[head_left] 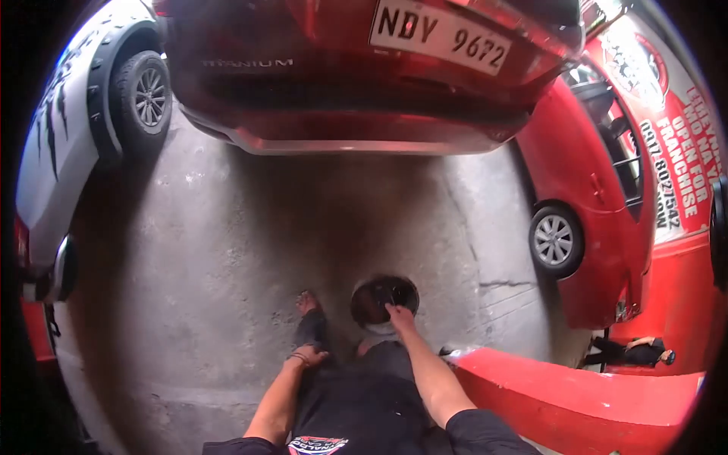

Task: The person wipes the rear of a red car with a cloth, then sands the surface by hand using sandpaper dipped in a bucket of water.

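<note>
My right hand [400,316] reaches forward and down, with its fingers on the near rim of a round dark pan [383,300] that sits on the concrete floor in front of me. The fingers look closed on the rim. My left hand [309,355] rests on my left knee or thigh, fingers loosely curled, a band on the wrist. My bare foot [306,303] is on the floor just left of the pan. I wear black clothes.
A red car's rear [356,68] with a number plate looms directly ahead above the pan. A white vehicle [83,129] stands at the left, another red car [584,212] at the right. A red beam [576,402] runs at lower right. A person crouches at far right [633,351].
</note>
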